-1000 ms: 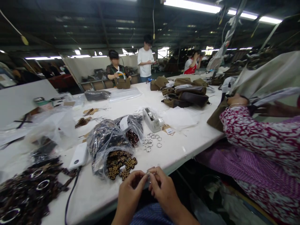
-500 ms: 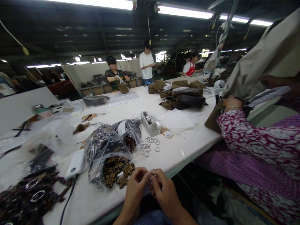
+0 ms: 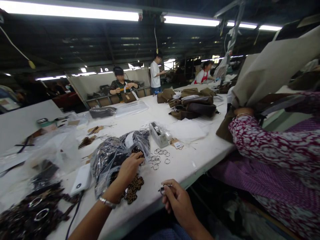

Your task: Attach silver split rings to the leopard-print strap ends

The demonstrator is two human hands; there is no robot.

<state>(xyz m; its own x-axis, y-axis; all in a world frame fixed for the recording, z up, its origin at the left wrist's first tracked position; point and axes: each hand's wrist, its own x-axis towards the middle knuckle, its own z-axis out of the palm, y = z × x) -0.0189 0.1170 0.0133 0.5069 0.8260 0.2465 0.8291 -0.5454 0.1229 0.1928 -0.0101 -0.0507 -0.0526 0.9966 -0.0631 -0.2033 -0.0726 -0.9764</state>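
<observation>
Presently, right hand [image 3: 178, 200] pinches a ring [image 3: 162, 190]; left hand [image 3: 129, 168], grip indiscernible at bag [image 3: 143, 137], could scatter loose rings [image 3: 157, 156] beside it by brushing past.

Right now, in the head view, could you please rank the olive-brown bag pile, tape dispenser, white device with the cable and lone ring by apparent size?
1. Olive-brown bag pile
2. White device and tape dispenser: too alike to rank; the device looks nearer the camera.
3. Lone ring
</observation>
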